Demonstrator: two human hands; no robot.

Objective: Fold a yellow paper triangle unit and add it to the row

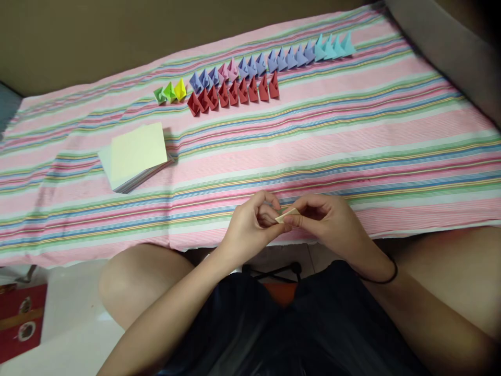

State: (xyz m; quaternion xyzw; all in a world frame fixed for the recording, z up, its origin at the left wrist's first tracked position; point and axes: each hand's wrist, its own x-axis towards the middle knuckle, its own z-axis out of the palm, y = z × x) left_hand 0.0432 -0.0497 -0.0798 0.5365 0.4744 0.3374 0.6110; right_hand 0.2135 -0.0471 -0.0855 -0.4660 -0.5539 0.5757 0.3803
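A small piece of folded pale yellow paper (287,214) is held up near the front edge of the cloth. My right hand (332,222) pinches it between thumb and fingers, with a dark band round that wrist. From the other side, my left hand (250,222) has its thumb against the paper's lower edge and its fingers curled behind it. The fingers partly hide the paper. Farther back and to the left lies a stack of square paper sheets (139,151), with a pale yellow sheet on top.
Several red folded paper pieces (234,94) stand in a row at the back. Behind them runs a longer row of purple, pink and light blue pieces (290,57). Green and yellow ones (169,92) stand left. A striped cloth (371,183) covers the table.
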